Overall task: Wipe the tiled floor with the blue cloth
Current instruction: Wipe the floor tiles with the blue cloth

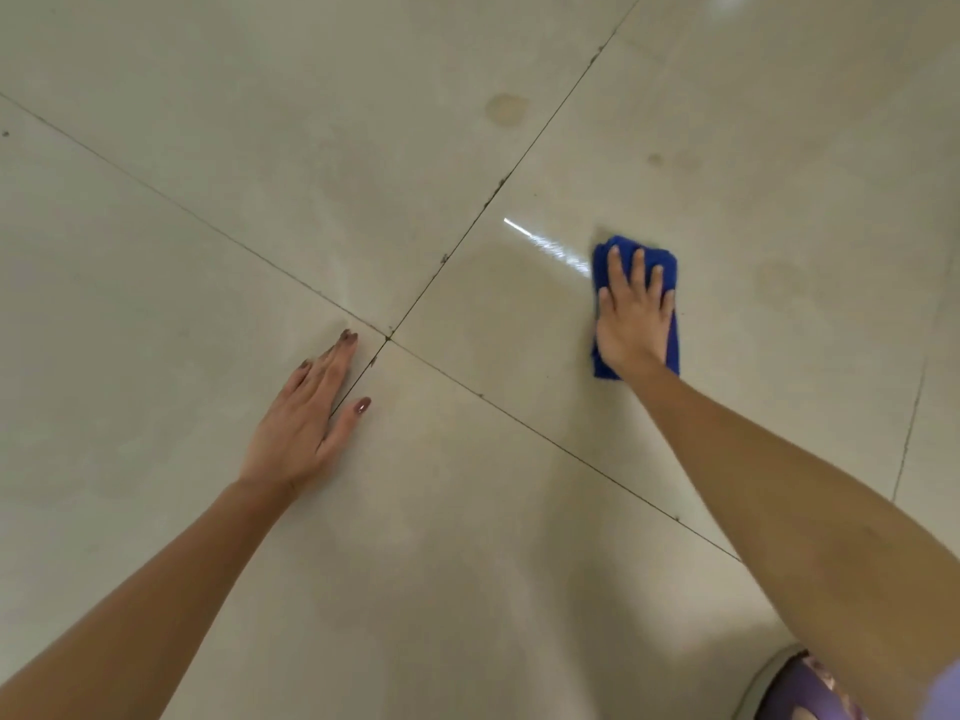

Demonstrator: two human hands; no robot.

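the left hand [306, 423] lies flat on the pale beige glossy tiled floor [156, 304], palm down, fingers stretched out and nearly together, the thumb spread to the side, gripping nothing. its nails are painted a dark reddish brown. the fingertips reach almost to the point where four tiles meet, and a thin dark grout line [363, 368] runs out from between the index finger and the thumb. the bare forearm stretches back toward the lower left corner.

further right, past the crossing of the grout lines, a short bright streak of reflected light [545, 246] shines on the tile just left of the cloth. higher up, a round brownish stain [505, 109] sits beside the grout line, and a smaller faint spot [655, 159] lies to its right.

the folded blue cloth [667, 267] rests on the right-hand tile, well apart from the left hand. the right hand [635, 319] presses flat on top of it, fingers extended and slightly spread, open rather than curled around the fabric; blue shows beyond the fingertips and along both sides of the hand. the right forearm runs down to the lower right corner, where a patch of purple patterned clothing [810, 693] shows.
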